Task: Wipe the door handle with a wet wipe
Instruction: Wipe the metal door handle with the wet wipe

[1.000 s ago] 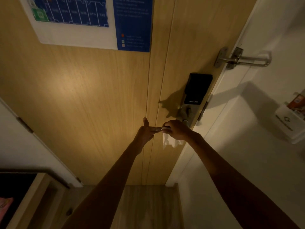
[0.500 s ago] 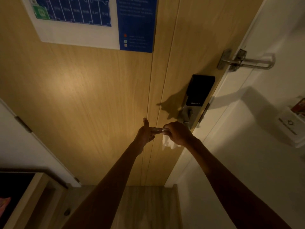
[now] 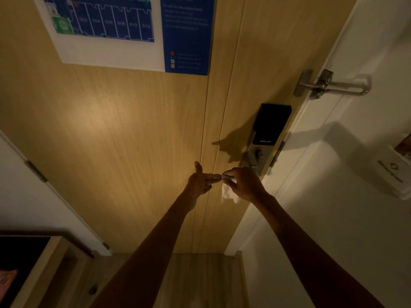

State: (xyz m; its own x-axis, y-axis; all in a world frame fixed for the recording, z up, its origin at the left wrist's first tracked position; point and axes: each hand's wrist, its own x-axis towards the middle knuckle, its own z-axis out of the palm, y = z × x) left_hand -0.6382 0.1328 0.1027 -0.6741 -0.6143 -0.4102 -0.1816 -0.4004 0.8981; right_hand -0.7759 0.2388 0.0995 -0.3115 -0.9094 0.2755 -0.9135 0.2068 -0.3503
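The metal door handle (image 3: pixel 250 160) sticks out from the smart lock (image 3: pixel 270 130) on the wooden door (image 3: pixel 133 130); most of the lever is hidden behind my right hand. My right hand (image 3: pixel 243 184) grips a white wet wipe (image 3: pixel 228 194), which hangs below the fingers, wrapped over the lever's free end. My left hand (image 3: pixel 201 181) is just to the left, thumb up, fingers stretched flat toward the lever tip and touching my right fingertips. It holds nothing that I can see.
A metal swing-bar door guard (image 3: pixel 333 85) sits above the lock at the door edge. A blue and white floor-plan notice (image 3: pixel 133 30) hangs on the door. A white wall holder (image 3: pixel 391 172) is at right. A wooden shelf unit (image 3: pixel 33 263) stands at lower left.
Both hands stay at the lever tip. The right hand has shifted slightly along the handle, and the view has drifted a little.
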